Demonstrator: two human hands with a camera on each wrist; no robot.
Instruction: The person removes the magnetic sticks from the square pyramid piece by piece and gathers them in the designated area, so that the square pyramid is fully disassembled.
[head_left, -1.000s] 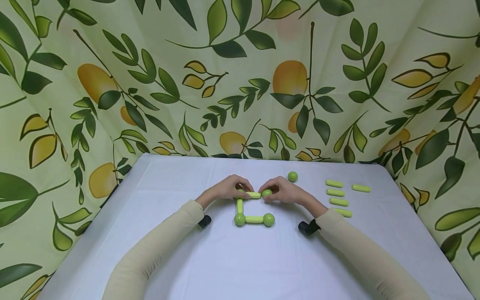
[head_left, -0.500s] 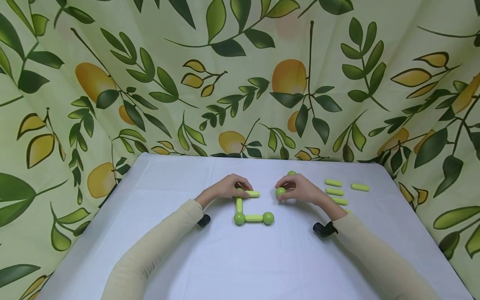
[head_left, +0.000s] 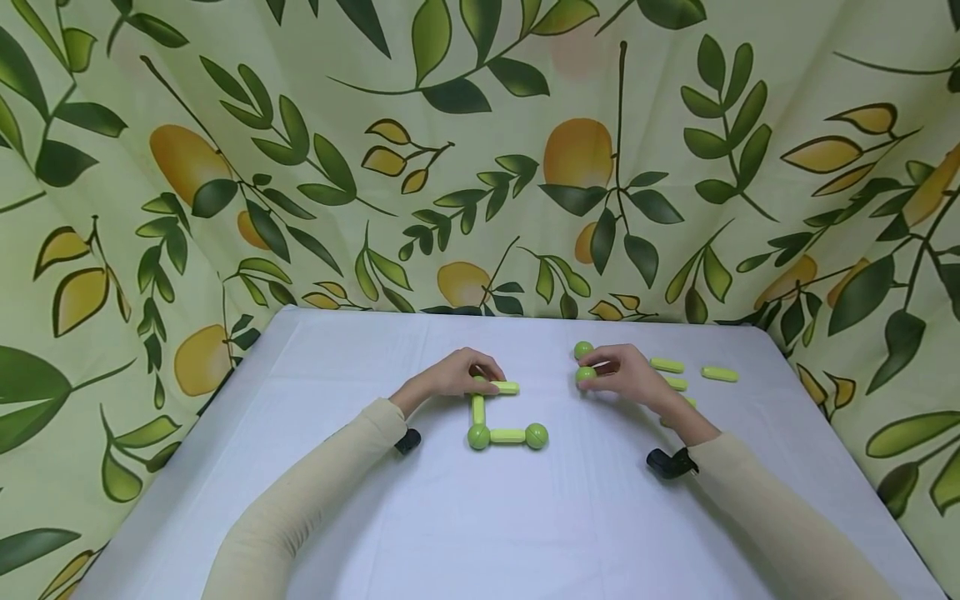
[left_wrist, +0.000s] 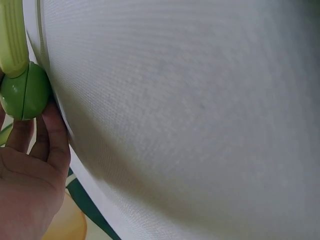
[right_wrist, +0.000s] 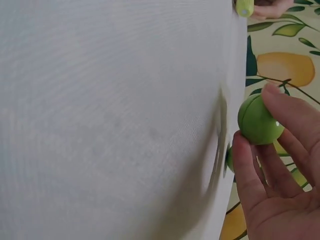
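Note:
My left hand (head_left: 459, 372) grips a green ball (left_wrist: 25, 92) at the far left corner of a joined shape; in the head view the fingers mostly hide this ball. From it a yellow-green stick (head_left: 507, 388) points right with a free end, and another stick (head_left: 478, 410) runs toward me. That one meets a corner ball (head_left: 478, 437), from which a stick (head_left: 507, 436) leads to an end ball (head_left: 536, 436). Over to the right, my right hand (head_left: 628, 372) pinches a loose green ball (right_wrist: 260, 120) between thumb and fingers, just in front of another ball (head_left: 582, 349).
Several loose sticks (head_left: 667, 365) lie on the right of the white-covered table (head_left: 495, 525), some partly behind my right hand. A single stick (head_left: 720, 374) lies farther right. A leaf-and-fruit patterned curtain (head_left: 480, 225) hangs at the back and sides.
My right hand has carried its ball away from the free stick end, rightward and slightly back, close to the other loose ball. My left hand has stayed on the shape's corner.

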